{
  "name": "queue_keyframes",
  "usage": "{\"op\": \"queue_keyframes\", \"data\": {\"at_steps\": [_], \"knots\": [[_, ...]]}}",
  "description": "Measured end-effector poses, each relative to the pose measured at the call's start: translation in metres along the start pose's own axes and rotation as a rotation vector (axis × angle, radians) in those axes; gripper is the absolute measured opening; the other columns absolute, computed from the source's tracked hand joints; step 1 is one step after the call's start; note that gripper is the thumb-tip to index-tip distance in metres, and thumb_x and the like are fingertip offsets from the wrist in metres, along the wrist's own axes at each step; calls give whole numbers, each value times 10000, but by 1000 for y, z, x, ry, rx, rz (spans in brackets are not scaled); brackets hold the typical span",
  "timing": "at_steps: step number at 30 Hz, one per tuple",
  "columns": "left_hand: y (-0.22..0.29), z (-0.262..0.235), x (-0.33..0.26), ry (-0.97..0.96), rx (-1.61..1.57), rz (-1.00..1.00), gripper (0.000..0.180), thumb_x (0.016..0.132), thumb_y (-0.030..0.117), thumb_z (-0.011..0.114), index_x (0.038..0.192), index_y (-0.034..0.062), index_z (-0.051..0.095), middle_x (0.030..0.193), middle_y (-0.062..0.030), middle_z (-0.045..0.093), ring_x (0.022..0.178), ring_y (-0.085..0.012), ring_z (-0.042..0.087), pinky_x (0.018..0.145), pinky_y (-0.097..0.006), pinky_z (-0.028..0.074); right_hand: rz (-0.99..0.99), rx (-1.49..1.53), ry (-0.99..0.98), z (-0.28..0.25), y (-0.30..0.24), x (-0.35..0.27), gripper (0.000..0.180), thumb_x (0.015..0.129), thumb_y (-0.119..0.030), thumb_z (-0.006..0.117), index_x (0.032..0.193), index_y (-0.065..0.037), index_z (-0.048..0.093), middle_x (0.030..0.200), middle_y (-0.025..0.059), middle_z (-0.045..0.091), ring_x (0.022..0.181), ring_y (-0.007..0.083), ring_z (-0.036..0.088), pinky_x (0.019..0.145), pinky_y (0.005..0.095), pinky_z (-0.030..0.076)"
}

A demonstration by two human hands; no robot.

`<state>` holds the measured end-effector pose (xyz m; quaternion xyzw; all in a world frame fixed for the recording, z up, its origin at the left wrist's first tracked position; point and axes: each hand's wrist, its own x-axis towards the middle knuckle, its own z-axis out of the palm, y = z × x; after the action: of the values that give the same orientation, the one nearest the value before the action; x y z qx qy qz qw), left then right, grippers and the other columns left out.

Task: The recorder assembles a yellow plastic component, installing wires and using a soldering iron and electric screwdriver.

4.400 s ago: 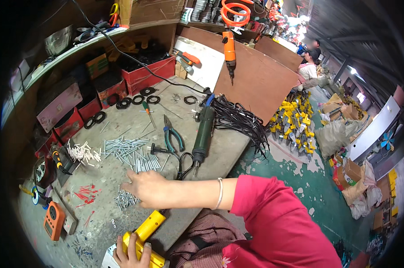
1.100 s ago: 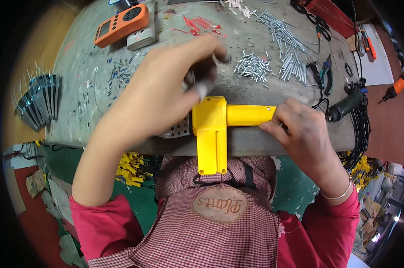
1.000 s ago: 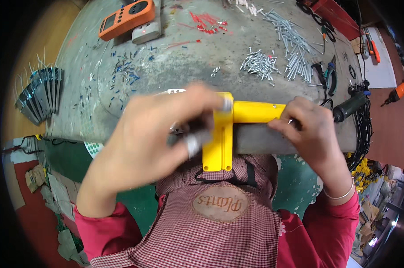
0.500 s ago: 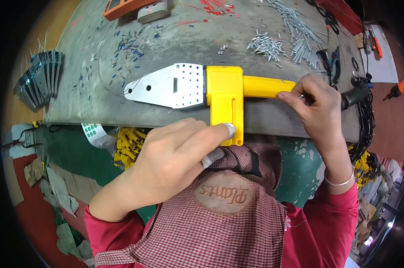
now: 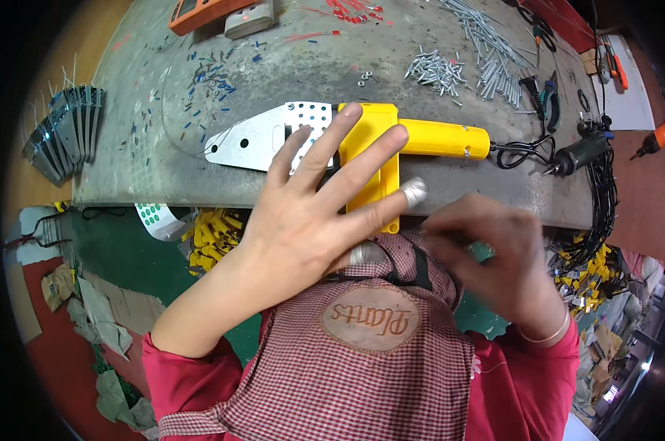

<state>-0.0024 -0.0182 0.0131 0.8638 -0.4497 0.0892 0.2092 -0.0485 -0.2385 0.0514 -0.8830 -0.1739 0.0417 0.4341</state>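
A yellow-handled pipe welding iron [image 5: 442,139] lies across the table near its front edge. Its pointed, perforated metal plate [image 5: 255,140] faces left, and a black cord [image 5: 525,149] leaves the handle end at the right. My left hand [image 5: 299,213] is spread open over the yellow body and the plate's right end, partly covering both; whether it presses on them I cannot tell. Silvery wrapping covers two of its fingertips. In front of the table edge, right of the apron pouch [image 5: 439,275], my right hand [image 5: 501,253] is motion-blurred, with bent fingers; anything in it cannot be made out.
Long screws [image 5: 487,44] and a pile of short screws [image 5: 435,71] lie at the back right. Further right are pliers [image 5: 551,103] and a dark power screwdriver [image 5: 578,156]. Small blue pieces [image 5: 207,79] are scattered at left, beside stacked metal plates [image 5: 68,132].
My right hand has left the handle end and come down toward my apron. My left hand has opened and moved up over the iron's body.
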Motion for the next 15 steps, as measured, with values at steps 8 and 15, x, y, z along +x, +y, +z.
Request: {"op": "queue_keyframes", "data": {"at_steps": [8,15], "knots": [[-9,16,-3,-50,19,10,468,774,443,614,1159,177,632,1431,-133,424,1314,-409,366,1015,-533,317,-257,-111,-44,26,15,13,188,810,-89,647,936,-32,519,809,129,556,673,324,590,591,388,491],[-5,21,-4,-6,-17,-49,499,687,355,698,1175,282,628,1421,-85,443,1318,-362,371,982,-533,320,-143,-156,277,-3,33,18,315,716,-148,795,922,-44,580,836,95,604,681,210,588,619,308,465]]}}
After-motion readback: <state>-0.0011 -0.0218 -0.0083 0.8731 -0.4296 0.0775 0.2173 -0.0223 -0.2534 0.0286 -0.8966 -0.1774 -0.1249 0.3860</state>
